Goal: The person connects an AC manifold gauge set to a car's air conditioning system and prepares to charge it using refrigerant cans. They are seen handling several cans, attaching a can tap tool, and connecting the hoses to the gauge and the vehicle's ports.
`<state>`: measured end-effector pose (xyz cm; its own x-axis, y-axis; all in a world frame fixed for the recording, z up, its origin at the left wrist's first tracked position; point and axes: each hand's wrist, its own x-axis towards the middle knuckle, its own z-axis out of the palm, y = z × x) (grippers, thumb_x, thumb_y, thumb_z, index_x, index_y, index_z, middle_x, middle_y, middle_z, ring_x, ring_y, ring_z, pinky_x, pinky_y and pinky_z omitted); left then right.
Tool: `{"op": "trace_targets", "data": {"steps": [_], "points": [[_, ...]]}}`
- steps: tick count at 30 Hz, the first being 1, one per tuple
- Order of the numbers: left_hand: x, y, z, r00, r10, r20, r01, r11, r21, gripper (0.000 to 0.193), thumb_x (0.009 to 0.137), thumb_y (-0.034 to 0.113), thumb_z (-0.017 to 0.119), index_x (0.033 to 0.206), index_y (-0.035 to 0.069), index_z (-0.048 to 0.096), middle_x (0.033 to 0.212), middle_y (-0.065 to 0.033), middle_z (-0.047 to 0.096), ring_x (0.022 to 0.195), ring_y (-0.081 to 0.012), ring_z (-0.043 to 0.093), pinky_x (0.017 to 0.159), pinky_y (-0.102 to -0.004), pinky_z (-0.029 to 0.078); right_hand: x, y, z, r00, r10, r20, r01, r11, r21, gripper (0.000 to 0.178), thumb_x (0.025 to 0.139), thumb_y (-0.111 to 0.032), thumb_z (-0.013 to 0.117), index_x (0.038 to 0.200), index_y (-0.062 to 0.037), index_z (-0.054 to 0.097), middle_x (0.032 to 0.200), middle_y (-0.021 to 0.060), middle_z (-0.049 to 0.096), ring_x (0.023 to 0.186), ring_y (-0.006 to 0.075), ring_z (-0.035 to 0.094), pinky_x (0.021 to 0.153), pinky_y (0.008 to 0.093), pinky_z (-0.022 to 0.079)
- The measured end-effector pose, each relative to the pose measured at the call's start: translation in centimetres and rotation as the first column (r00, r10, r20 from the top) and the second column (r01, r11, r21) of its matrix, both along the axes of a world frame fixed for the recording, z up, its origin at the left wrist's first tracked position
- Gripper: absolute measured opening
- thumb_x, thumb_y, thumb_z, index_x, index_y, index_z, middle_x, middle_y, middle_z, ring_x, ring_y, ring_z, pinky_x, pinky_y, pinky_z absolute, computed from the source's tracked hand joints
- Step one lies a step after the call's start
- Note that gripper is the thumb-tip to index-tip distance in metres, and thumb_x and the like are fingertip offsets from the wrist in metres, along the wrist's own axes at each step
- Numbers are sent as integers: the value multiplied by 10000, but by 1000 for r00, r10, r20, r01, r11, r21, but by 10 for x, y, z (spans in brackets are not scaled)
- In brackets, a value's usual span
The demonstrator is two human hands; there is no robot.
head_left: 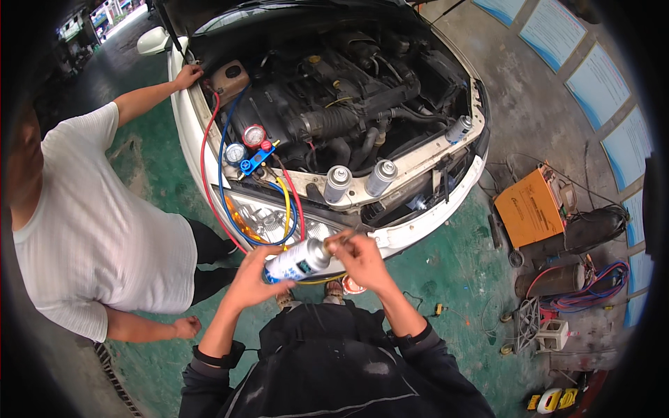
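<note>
My left hand (251,282) is wrapped round a white and blue refrigerant can (298,262), tilted with its top toward the right. At that top, the fingers of my right hand (364,263) pinch a small brass-coloured fitting (327,244); its exact shape is blurred. Just beyond my hands, a blue manifold gauge set (258,161) with two dials rests at the edge of the engine bay. Red, blue and yellow hoses (287,202) loop from it over the headlight. Two more cans (337,184) (381,177) stand on the front panel.
A white car (446,203) has its hood up over the engine (313,90). Another can (460,129) is farther right. A person in a white shirt (115,223) stands at left, one hand on the fender. An orange box (529,207), cylinders (550,281) and coiled hoses lie right.
</note>
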<state>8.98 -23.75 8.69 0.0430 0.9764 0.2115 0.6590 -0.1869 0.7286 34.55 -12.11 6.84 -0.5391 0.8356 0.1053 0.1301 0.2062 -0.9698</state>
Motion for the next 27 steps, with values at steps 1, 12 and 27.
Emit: {"op": "trace_targets", "data": {"steps": [1, 12, 27], "points": [[7, 1, 2, 997, -59, 44, 59, 998, 0, 727, 691, 344, 897, 1251, 12, 573, 1131, -189, 660, 979, -371, 676, 842, -413, 532, -5, -10, 47, 977, 119, 175, -134, 988, 79, 205, 950, -145, 699, 1013, 49, 679, 899, 138, 726, 729, 137, 663, 645, 293, 513], [50, -9, -28, 963, -133, 235, 198, 940, -277, 299, 857, 246, 783, 927, -22, 670, 809, -187, 673, 737, -352, 670, 672, -412, 510, -6, -36, 60, 938, 62, 340, -127, 977, 173, 392, 836, -286, 799, 1035, 25, 667, 952, 183, 685, 881, 380, 678, 740, 436, 542], [65, -13, -32, 950, -300, 84, 309, 941, -135, 280, 901, 298, 708, 826, 28, 700, 803, -139, 681, 759, -366, 673, 655, -464, 526, -3, -32, 55, 763, 257, 594, -466, 855, 229, 281, 938, -193, 668, 1163, -32, 618, 687, 110, 645, 585, 302, 626, 588, 381, 514]]}}
